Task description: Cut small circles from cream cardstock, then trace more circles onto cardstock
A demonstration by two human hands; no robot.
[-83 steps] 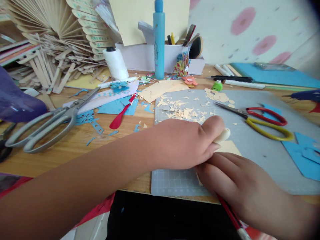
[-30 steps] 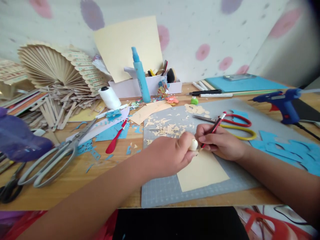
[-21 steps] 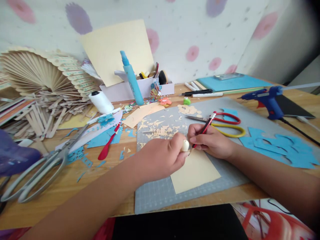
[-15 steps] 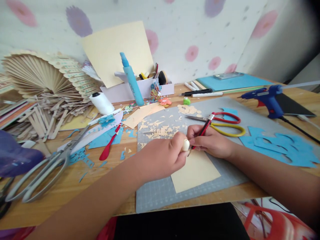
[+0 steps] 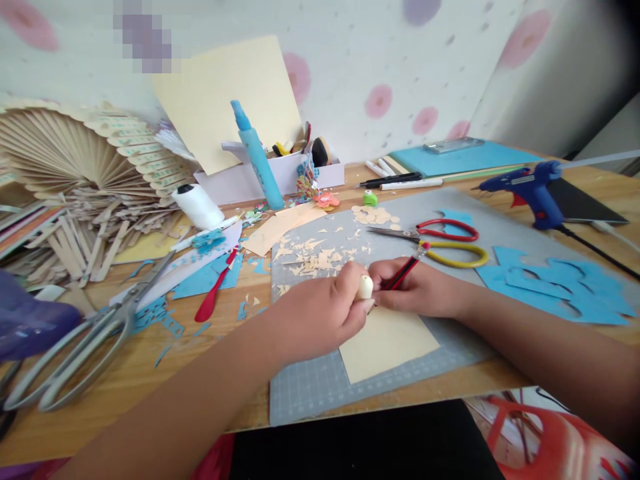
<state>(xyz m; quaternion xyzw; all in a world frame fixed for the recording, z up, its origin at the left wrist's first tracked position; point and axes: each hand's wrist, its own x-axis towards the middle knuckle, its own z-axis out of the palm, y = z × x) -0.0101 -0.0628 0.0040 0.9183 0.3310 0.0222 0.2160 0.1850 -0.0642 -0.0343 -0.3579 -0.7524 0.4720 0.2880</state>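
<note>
My left hand point(image 5: 330, 308) is closed around a small cream rounded piece point(image 5: 365, 287), whose smooth end shows between thumb and forefinger. Its exact kind I cannot make out. Close against it, my right hand point(image 5: 417, 285) grips a red and black pencil point(image 5: 406, 272), slanted with its eraser end up and to the right. The pencil's tip is hidden at the left fingers. Under both hands lies a cream paper sheet point(image 5: 387, 347) on a grey cutting mat point(image 5: 307, 393). Scissors with red and yellow handles point(image 5: 453, 253) rest just beyond my right hand.
Cream paper scraps point(image 5: 317, 257) litter the mat. Large grey-handled scissors point(image 5: 95, 353) and a red spreader-like tool point(image 5: 216, 287) lie left. A blue glue gun point(image 5: 537, 190) and blue cut paper point(image 5: 555, 283) are right. A blue bottle point(image 5: 260, 160) stands behind.
The pencil has tipped from steep to a lower slant, its eraser end dropping. My left hand has turned a little, showing more of the cream piece. The view has shifted slightly.
</note>
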